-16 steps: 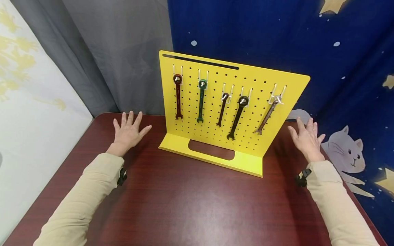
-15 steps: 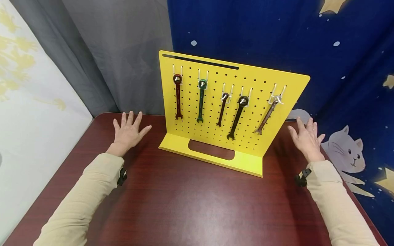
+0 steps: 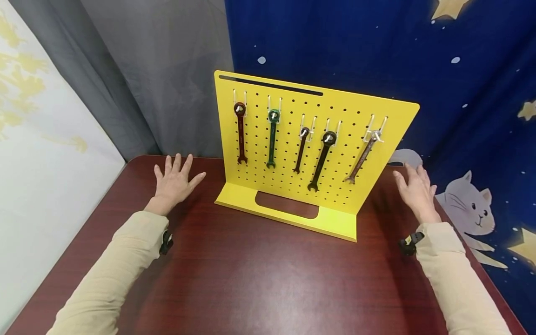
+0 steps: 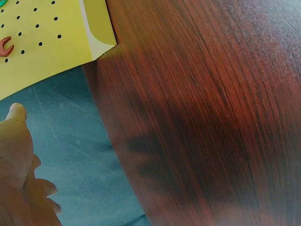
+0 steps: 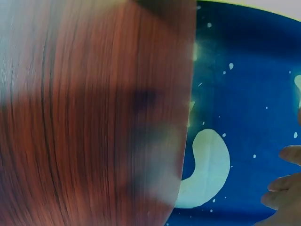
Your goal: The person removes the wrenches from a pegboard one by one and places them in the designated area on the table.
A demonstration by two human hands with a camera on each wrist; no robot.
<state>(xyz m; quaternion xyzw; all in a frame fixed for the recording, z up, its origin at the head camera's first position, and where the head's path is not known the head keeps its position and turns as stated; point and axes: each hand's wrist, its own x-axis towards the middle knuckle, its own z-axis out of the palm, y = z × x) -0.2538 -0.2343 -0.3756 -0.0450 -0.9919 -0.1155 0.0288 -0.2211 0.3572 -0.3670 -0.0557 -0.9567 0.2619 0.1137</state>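
My left hand (image 3: 173,184) is spread with straight fingers to the left of a yellow pegboard (image 3: 289,107), holding nothing. On the board's other side my right hand (image 3: 416,193) reaches out with extended fingers, also holding nothing. From white hooks on the board hang several combination wrenches: a dark red wrench (image 3: 241,135), a green wrench (image 3: 272,139), a small dark wrench (image 3: 301,151), a larger black wrench (image 3: 321,163) and a silver wrench (image 3: 362,158) that hangs tilted. In the left wrist view the thumb (image 4: 18,115) shows near the board's edge.
The pegboard's yellow foot (image 3: 335,221) stands on a dark reddish wood table (image 3: 251,279). Behind it hang a grey curtain (image 3: 167,70) and a blue curtain (image 3: 356,46) printed with stars and a cat. A white panel (image 3: 42,186) borders the left side.
The right hand has turned slightly, its fingers closer together. The head view has shifted a little. The left hand and the wrenches keep their places.
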